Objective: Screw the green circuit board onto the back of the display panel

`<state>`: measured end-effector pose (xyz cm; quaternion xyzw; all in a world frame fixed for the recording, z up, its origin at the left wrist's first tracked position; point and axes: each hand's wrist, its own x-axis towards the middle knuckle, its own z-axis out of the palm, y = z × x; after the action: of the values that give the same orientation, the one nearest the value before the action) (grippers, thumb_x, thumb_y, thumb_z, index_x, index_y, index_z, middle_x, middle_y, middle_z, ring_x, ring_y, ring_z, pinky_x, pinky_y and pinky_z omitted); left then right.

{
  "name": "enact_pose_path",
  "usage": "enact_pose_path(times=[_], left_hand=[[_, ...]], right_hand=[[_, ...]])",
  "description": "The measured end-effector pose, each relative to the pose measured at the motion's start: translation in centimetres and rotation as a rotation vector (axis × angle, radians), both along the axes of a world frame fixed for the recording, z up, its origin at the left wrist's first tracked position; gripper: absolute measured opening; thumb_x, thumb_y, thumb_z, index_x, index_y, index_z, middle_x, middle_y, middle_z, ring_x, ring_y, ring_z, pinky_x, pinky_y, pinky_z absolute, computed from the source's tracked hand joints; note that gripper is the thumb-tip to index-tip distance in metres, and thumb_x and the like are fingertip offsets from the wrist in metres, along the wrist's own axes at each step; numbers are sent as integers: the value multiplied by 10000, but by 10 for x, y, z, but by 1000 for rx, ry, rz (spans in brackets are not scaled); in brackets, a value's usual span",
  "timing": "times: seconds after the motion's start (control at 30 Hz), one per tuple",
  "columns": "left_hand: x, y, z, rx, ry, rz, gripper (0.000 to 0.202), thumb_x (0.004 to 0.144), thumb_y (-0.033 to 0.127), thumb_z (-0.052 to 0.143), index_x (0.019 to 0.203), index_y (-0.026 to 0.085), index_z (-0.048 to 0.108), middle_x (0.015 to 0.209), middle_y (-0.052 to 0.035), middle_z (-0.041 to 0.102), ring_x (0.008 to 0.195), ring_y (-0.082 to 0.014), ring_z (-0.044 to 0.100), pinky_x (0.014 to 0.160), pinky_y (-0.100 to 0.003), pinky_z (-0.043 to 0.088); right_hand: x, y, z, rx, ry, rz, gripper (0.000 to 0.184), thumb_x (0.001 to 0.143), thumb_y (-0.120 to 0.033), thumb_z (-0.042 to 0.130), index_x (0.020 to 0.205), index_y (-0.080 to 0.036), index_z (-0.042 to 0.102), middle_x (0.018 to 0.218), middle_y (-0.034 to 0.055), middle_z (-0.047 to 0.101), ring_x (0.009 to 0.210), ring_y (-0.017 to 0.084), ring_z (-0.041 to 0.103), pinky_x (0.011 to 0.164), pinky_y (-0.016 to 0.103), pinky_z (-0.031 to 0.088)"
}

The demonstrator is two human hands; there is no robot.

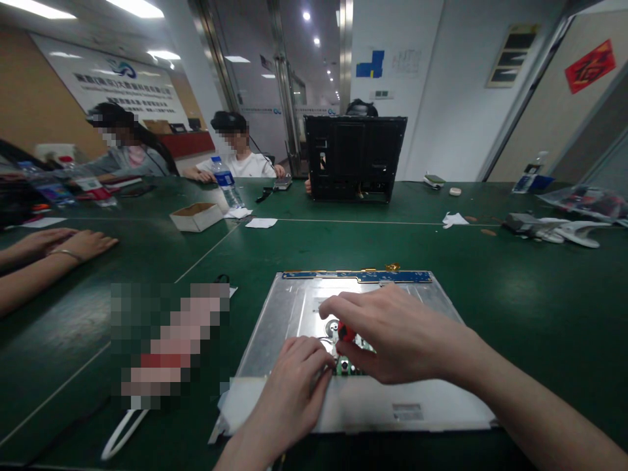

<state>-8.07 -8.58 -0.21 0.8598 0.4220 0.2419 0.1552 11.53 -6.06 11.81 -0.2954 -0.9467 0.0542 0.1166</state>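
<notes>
A flat metal display panel (265, 327), seen from its back, lies on the table in front of me. A blue circuit strip (324, 277) runs along its far edge, and a green circuit board (350, 367) sits near its middle, partly covered by my hands. My right hand (392, 333) is closed on a red-and-black screwdriver (345, 331) over the board; only the handle's end shows. Beside it, my left hand (301, 376) rests on the panel with fingers bent together at the board's left edge. What its fingertips pinch, if anything, is hidden.
A black monitor housing (356, 157) stands across the green table (530, 314). Two people sit at the far left, and another person's hands (83, 245) rest at left. Nearer are a small open box (196, 217), a water bottle (226, 183) and a blurred pinkish item (171, 347).
</notes>
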Motion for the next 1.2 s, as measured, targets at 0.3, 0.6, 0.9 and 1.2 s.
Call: enact_pose_path(times=[0.3,0.6,0.9,1.2], left_hand=[[-1,-1,-2,0,-5,-4,147,858,107,442,866,199,557,893,-41,584,871,-210,527,784,-372,397],[1,0,1,5,-1,-3,167,853,91,444,865,202,567,887,-37,594,866,-208,537,779,-368,406],[1,-1,1,24,-3,0,147,847,94,463,852,202,564,863,-30,588,844,-203,545,767,-360,415],[0,-1,0,22,16,-1,172,859,97,443,861,202,578,877,-36,597,868,-211,547,775,-364,420]], right_hand=[[3,0,3,-14,-5,33,174,812,-274,537,955,-183,495,833,20,635,626,130,487,514,265,231],[0,2,-1,-6,-5,-9,158,868,-281,492,996,-188,498,763,5,646,596,125,506,508,270,211],[4,0,5,-42,-2,58,251,799,-246,527,1035,-169,487,888,35,615,644,129,478,517,261,259],[0,3,-2,27,-15,-19,161,877,-314,507,977,-187,499,756,4,646,598,123,513,512,264,203]])
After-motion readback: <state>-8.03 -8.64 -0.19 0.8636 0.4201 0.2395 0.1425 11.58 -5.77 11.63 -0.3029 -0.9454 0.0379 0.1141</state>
